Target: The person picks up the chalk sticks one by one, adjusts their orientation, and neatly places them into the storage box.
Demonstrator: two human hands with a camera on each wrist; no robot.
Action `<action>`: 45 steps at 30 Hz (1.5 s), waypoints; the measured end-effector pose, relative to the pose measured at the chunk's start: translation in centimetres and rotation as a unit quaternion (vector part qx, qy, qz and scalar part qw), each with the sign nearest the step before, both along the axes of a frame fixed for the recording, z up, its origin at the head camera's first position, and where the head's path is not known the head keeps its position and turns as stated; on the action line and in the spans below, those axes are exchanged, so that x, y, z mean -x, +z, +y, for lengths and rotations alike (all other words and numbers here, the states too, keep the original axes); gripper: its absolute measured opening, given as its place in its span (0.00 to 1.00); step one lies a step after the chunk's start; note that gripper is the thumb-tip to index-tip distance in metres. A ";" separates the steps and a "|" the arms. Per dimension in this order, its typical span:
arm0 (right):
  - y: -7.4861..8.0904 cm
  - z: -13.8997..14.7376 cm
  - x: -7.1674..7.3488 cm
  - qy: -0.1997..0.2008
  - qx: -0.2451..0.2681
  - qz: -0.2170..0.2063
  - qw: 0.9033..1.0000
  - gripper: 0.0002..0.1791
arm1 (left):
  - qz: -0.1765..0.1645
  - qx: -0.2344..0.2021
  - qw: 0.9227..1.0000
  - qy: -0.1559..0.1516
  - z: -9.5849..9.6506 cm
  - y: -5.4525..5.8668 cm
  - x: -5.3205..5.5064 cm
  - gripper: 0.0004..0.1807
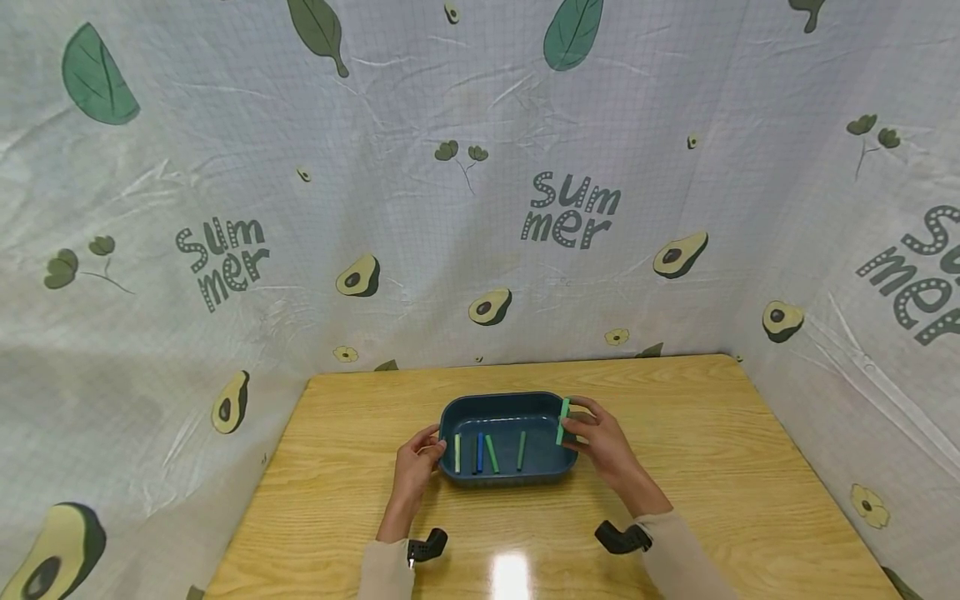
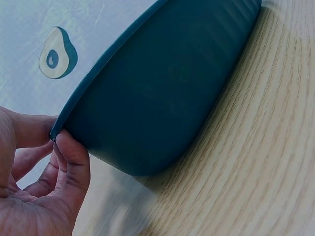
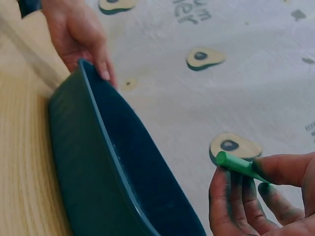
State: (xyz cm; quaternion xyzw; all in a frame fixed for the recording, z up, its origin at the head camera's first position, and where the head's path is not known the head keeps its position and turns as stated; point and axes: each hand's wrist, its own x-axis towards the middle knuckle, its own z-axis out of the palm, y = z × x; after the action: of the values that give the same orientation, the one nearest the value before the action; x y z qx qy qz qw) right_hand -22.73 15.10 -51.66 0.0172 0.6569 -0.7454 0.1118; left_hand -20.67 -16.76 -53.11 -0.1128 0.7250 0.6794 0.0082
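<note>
Part-way through, by the look of it: four sticks lie spaced inside the dark blue tray (image 1: 506,481), and a fifth, the bright green stick (image 1: 562,422), is out of it, up in the right hand (image 1: 606,442). Reading from the left, there's a pale green stick (image 1: 457,454), a blue stick (image 1: 480,452), a leaning green stick (image 1: 492,454) and, with a gap, a darker green stick (image 1: 521,451). So four down, one in the air; how many there are in all, I can't say. To the grip, then: on the right it's narrow, thumb and fingers pinching that bright green stick, which the right wrist view shows apart from the tray, just beside its rim. Over on the left, the left hand (image 1: 414,467) has a tight grip too, pinching the tray's near-left rim as the tray stands on the worktop (image 1: 675,400).
</note>
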 end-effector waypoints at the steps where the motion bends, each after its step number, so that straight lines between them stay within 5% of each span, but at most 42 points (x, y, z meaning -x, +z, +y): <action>1: 0.1 -0.1 0.1 0.006 -0.004 -0.001 1.000 0.30 | 0.001 0.001 1.000 -0.001 0.0 -0.1 0.1 0.22; 11: 0.8 -1.2 1.1 0.040 -0.004 -0.025 0.999 0.29 | 0.003 0.002 1.000 0.011 -0.5 -3.4 1.4 0.22; 29: 0.4 -4.1 3.3 0.117 -0.019 -0.081 0.990 0.29 | 0.001 0.011 1.000 0.019 -0.4 -3.1 1.5 0.20; 45: -1.6 -7.3 4.3 0.112 -0.109 -0.092 0.983 0.28 | -0.002 0.010 1.000 0.021 -0.4 -3.2 1.3 0.20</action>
State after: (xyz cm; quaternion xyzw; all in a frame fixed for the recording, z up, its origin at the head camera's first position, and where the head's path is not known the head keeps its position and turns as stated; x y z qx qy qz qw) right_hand -26.99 7.85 -53.27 0.0242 0.7190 -0.6472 0.2521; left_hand -22.01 -17.19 -56.26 -0.1292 0.7292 0.6719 -0.0058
